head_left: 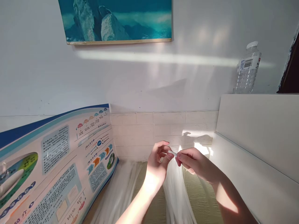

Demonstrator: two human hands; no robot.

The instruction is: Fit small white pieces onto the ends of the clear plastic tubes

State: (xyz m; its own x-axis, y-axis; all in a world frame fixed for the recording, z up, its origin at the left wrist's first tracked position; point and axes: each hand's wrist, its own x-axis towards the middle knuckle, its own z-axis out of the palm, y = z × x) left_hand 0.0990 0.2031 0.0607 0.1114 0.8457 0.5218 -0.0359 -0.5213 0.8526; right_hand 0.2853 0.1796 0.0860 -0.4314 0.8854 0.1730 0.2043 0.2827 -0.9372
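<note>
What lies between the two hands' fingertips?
In the head view, a small white piece bridges left hand and right hand, pinched by both.

Translucent white plastic bag [174, 189] hangs limp, its top edge pinched.

Poster [56, 165] left, sea picture [116, 20] on wall [35, 77], bottle [248, 70] atop cabinet [259, 130].

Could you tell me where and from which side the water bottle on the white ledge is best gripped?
Round the ribbed body of the bottle, below its label, coming from the front. It stands upright on the ledge with the wall close behind, so that side looks open; the narrow cap would likely give a weaker hold.
</note>
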